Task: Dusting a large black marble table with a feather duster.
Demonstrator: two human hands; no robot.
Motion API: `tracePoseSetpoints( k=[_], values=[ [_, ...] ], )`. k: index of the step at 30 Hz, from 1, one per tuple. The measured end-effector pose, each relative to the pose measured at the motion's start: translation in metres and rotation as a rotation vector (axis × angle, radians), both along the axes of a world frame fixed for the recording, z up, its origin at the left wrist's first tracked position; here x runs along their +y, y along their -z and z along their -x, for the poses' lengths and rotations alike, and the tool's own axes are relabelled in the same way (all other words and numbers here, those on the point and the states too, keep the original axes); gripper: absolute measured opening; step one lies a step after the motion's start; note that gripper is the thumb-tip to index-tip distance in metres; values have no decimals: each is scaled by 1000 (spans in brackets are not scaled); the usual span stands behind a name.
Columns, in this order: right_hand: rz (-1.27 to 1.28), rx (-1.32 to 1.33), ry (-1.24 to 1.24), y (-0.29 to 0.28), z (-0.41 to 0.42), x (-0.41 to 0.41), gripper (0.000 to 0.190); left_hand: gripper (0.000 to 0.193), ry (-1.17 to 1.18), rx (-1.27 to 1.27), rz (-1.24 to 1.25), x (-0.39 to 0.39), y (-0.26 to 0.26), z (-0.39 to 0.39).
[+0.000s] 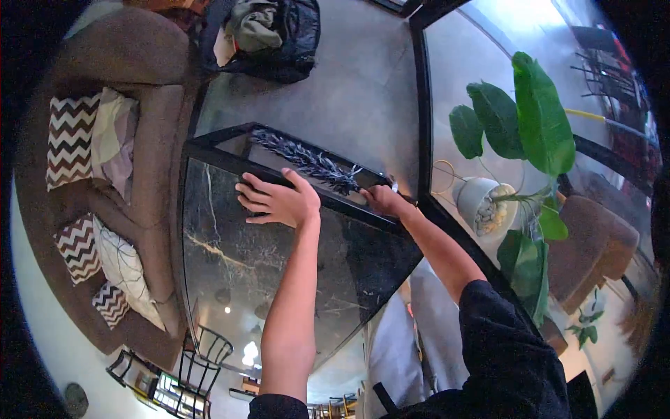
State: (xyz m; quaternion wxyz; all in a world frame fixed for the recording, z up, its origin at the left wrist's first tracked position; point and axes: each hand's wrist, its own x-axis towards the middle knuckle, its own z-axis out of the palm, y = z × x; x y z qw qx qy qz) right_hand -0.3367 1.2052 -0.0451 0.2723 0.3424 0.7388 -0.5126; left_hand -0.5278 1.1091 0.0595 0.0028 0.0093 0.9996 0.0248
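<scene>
A feather duster (306, 161) with dark, grey-tipped strands lies along a narrow slot in a black frame (230, 166), beside a glossy black marble-patterned panel (225, 251). My right hand (386, 200) is closed around the duster's near end, where the handle is mostly hidden by my fingers. My left hand (282, 201) rests on or just over the frame's edge and the dark panel, fingers spread, holding nothing. Whether its palm touches the surface cannot be told.
A brown sofa (162, 199) with zigzag-patterned cushions (73, 141) stands at the left. At the top is a black bag (301, 42) with cloth in it. On the right, past a black frame bar (424, 105), stands a potted plant (468, 201) with broad leaves.
</scene>
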Motion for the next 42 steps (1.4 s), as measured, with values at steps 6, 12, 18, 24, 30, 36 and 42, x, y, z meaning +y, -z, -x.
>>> tracePoseSetpoints(
  k=[6,12,18,24,30,36,42],
  values=[
    [15,11,-100,7,28,3,46,76,10,-7,33,-1,-3,1],
    [181,189,51,-17,-17,25,49,77,6,-6,19,1,-2,2],
    [124,251,-54,-39,-24,44,44,76,14,9,11,-1,-2,2],
    [53,232,-28,-13,12,43,48,76,3,-7,34,-2,-2,1],
    [-148,-46,-121,35,37,30,48,72,13,43,5,9,4,-3],
    [-205,123,-58,7,19,14,45,71,-9,75,35,-8,-3,4],
    [-207,-239,-43,21,-46,33,46,75,-3,4,21,0,-1,0]
  ],
)
